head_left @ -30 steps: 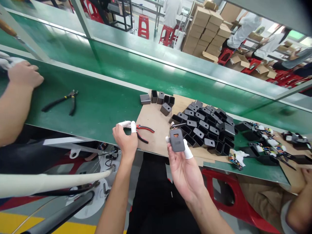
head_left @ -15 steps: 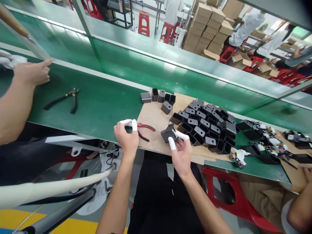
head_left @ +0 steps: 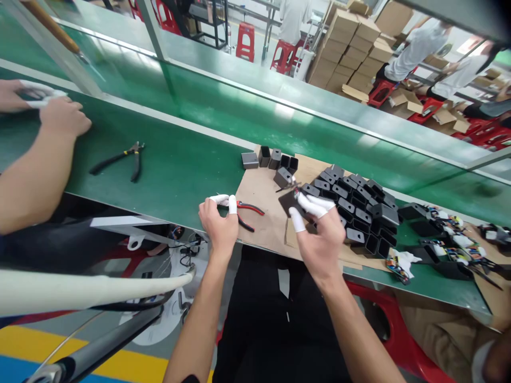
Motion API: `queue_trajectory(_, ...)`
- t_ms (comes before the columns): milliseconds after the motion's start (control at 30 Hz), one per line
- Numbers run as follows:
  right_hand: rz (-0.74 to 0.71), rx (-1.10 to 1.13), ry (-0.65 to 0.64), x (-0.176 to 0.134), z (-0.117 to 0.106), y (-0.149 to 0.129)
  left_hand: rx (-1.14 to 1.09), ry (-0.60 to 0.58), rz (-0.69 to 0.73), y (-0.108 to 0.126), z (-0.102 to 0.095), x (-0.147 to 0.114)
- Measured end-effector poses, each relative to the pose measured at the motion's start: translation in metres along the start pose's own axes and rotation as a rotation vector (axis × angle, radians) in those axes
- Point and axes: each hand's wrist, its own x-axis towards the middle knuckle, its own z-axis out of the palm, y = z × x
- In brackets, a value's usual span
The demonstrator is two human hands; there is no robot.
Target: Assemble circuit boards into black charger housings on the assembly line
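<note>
My right hand (head_left: 321, 234), white covers on its fingertips, grips a black plastic housing (head_left: 290, 202) between thumb and fingers, above the cardboard. Small parts, too blurred to name, show at the housing's upper end. My left hand (head_left: 219, 223) is curled at the table's front edge, its covered thumb and forefinger close together. What it pinches, if anything, I cannot make out. Beside it lie pliers with red-and-black handles (head_left: 250, 207); their jaws are partly hidden behind the fingers. To the right, several black housings (head_left: 355, 207) stand packed together on the cardboard (head_left: 259, 186).
Black-handled cutters (head_left: 120, 159) lie on the green table (head_left: 179, 165). A co-worker's hands (head_left: 64, 114) are at the far left. A few housings (head_left: 275, 158) stand at the back. Wired circuit parts (head_left: 455, 234) lie at the right. A pale pipe (head_left: 99, 290) crosses below the table.
My right hand has lifted and turned the housing, moving it slightly up and right. The left hand keeps its pose beside the pliers. The co-worker's hands have come together; the view has shifted slightly.
</note>
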Motion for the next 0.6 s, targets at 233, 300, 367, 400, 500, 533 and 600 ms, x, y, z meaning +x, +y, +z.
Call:
queue_trajectory(233,0.143,-0.112,-0.263,-0.037,0.038,0.024,0.008,0.006,-0.015,0.0,0.001,-0.001)
queue_trajectory(300,0.165,-0.111,-0.28,-0.051,0.045,0.035,0.016,0.002,-0.02,0.0,0.001,-0.001)
queue_trajectory(367,0.182,-0.09,-0.282,-0.055,0.047,0.041,0.025,-0.009,-0.024,0.001,0.001,-0.001)
queue_trajectory(400,0.189,-0.076,-0.281,-0.054,0.047,0.043,0.03,-0.01,-0.026,0.001,0.001,-0.001)
queue_trajectory(500,0.238,-0.005,-0.256,-0.049,0.044,0.04,0.039,-0.011,-0.02,0.0,0.0,0.0)
queue_trajectory(533,0.31,0.085,-0.213,-0.047,0.042,0.037,0.039,-0.009,-0.018,0.0,0.0,0.0)
queue_trajectory(600,0.554,0.393,-0.078,-0.043,0.036,0.027,0.037,-0.008,-0.015,-0.001,0.0,0.001)
